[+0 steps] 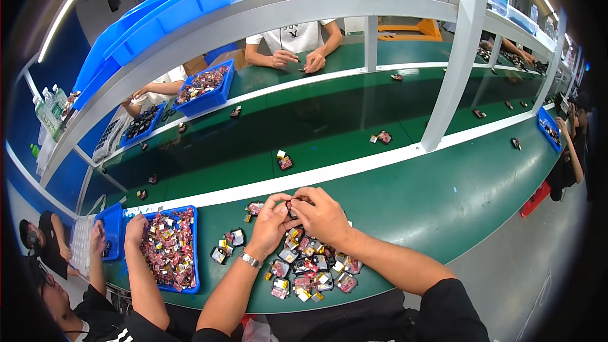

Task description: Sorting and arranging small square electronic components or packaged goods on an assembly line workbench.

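My left hand [269,225], with a metal watch on its wrist, and my right hand [322,216] meet above the near green bench. Between their fingertips they pinch a small electronic module [292,209], dark with some red; the fingers cover much of it. Beneath and just in front of my hands lies a heap of similar modules [305,265], black cases with red boards and silver-and-yellow cells. A few more modules [220,254] rest left of my left wrist, and another module [254,208] lies beyond it.
Left of me, a co-worker's hand reaches into a blue bin [196,247] full of red boards and cells. Past a white rail [354,168], a green conveyor belt [342,142] carries scattered modules. A white post [453,69] and an overhead shelf [316,1] stand ahead. Other people work opposite.
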A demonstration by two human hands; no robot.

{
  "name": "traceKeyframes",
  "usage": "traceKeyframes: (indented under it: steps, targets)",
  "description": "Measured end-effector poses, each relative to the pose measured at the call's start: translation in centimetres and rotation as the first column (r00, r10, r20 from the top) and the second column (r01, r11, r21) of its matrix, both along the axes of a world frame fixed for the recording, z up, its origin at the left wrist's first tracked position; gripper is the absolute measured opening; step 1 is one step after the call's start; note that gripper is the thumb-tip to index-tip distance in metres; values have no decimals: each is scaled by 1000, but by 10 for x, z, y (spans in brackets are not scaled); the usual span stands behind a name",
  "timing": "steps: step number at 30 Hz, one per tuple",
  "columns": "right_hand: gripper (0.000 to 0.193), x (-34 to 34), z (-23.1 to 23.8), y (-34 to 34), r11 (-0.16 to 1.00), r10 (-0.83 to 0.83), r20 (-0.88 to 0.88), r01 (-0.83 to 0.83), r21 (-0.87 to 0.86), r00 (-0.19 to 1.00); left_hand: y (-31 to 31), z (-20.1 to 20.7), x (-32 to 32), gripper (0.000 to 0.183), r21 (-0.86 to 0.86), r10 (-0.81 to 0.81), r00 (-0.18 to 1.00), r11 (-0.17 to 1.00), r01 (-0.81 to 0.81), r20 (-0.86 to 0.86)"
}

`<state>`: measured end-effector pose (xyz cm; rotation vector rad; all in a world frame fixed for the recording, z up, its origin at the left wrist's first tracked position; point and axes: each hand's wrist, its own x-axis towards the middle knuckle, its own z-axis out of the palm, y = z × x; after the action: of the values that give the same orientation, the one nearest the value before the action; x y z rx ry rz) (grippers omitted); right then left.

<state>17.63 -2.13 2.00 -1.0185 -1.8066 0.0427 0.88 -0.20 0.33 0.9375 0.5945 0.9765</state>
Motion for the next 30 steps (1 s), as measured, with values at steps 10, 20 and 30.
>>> traceKeyframes:
  steps: [10, 20, 30]
  targets:
    - [8, 3, -7, 7, 994, 74, -134, -85, -73, 988, -1, 2, 5, 20, 30, 78, 992, 997, -75, -104]
    - [10, 7, 4, 2, 998, 63, 28, -63, -12, 998, 0, -1, 3, 23, -1, 67, 996, 998, -67, -56]
    - [17, 3, -10, 4, 995, -62, 280, 38, 90, 958, 0, 1, 5, 23, -24, 58, 995, 998, -60, -76]
